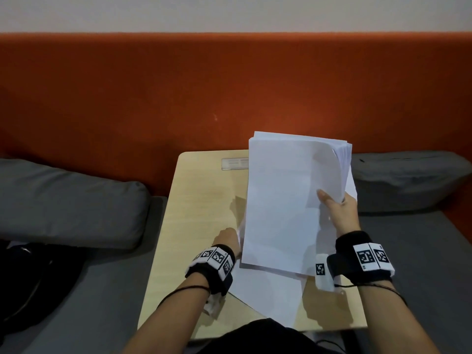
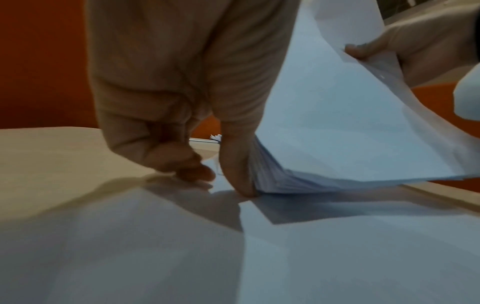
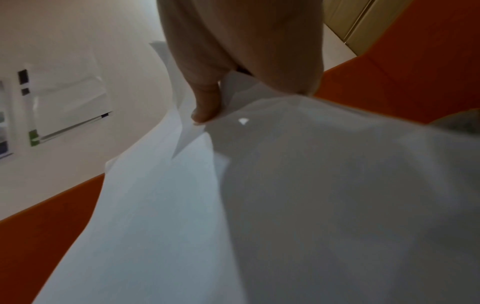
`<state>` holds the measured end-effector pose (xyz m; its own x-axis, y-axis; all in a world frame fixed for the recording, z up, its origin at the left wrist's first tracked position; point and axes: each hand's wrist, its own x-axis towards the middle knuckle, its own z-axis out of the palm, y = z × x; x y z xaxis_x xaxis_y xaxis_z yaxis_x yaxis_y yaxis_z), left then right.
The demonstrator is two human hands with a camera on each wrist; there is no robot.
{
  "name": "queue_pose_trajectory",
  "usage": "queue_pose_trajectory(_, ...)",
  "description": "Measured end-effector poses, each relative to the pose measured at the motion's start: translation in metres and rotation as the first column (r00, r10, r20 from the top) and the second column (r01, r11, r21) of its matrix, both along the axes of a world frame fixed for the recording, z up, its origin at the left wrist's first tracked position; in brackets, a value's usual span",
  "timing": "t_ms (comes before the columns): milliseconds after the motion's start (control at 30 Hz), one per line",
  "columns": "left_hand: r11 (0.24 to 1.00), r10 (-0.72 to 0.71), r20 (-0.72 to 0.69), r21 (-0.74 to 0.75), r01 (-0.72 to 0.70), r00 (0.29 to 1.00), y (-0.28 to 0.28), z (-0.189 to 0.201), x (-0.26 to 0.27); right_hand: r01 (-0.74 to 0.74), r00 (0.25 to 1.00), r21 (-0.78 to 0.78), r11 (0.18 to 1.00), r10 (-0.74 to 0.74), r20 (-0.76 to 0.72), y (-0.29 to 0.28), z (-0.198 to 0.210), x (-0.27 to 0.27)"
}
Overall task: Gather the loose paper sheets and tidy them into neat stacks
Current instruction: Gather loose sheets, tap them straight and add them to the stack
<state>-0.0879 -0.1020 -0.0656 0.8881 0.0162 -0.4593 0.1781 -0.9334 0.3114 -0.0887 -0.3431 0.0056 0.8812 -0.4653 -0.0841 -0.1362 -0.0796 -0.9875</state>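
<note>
The stack (image 1: 286,200), right of centre in the head view, stands tilted on its lower edge on the table (image 1: 199,200), apparently so its edges can be squared. The right hand (image 1: 339,208) pinches its right edge, thumb in front and fingers behind, wrist raised. The left hand (image 1: 228,238), lower centre, braces the stack's lower left corner; in the left wrist view its thumb presses the sheet edges while the other fingers curl against the table. Loose sheets (image 1: 275,297) lie flat beneath, still ungathered.

Pale wooden table (image 1: 199,200) at centre, orange padded backrest (image 1: 178,93) beyond, grey cushions (image 1: 69,208) left and right, off-white wall (image 1: 229,11) above.
</note>
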Motion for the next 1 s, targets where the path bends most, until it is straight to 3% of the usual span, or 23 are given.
queue_pose_trajectory(100, 0.998, -0.012, -0.021, 0.054, 0.013, 1.000, 0.005, 0.001, -0.003, -0.003, 1.000, -0.001, 1.000, 0.003, -0.005, -0.001, 0.002, 0.001)
queue_pose_trajectory(167, 0.998, 0.005, -0.029, -0.070, -0.007, 1.000, 0.008, 0.000, -0.002, -0.015, 1.000, 0.022, 1.000, 0.015, -0.001, 0.000, 0.006, 0.001)
queue_pose_trajectory(267, 0.939, 0.155, -0.044, -0.304, -0.160, 0.987, 0.026, 0.001, 0.002, -0.059, 0.998, 0.057, 0.997, 0.059, 0.000, 0.004, 0.012, 0.001)
queue_pose_trajectory(433, 0.821, 0.452, 0.026, -0.404, -0.404, 0.892, 0.084, -0.007, 0.005, -0.125, 0.991, 0.144, 0.982, 0.129, -0.021, 0.016, 0.014, 0.004)
queue_pose_trajectory(600, 0.786, 0.474, 0.003, -0.451, -0.422, 0.880, 0.106, -0.014, 0.008, -0.214, 0.966, 0.232, 0.949, 0.241, -0.095, 0.050, -0.010, 0.023)
queue_pose_trajectory(700, 0.750, 0.470, -0.075, -0.492, -0.442, 0.880, 0.106, -0.009, 0.015, -0.276, 0.928, 0.175, 0.945, 0.310, -0.208, 0.077, -0.031, 0.042)
queue_pose_trajectory(767, 0.709, 0.495, -0.161, -0.494, -0.503, 0.854, 0.109, -0.005, 0.020, -0.368, 0.871, 0.056, 0.928, 0.365, -0.328, 0.092, -0.049, 0.053)
queue_pose_trajectory(900, 0.734, 0.455, -0.197, -0.470, -0.491, 0.868, 0.117, -0.011, 0.023, -0.632, 0.709, -0.237, 0.738, 0.427, -0.561, 0.112, -0.080, 0.058)
queue_pose_trajectory(1000, 0.608, 0.462, -0.242, -0.614, -0.504, 0.853, 0.123, -0.019, 0.027, -0.667, 0.692, -0.251, 0.702, 0.458, -0.558, 0.114, -0.080, 0.056)
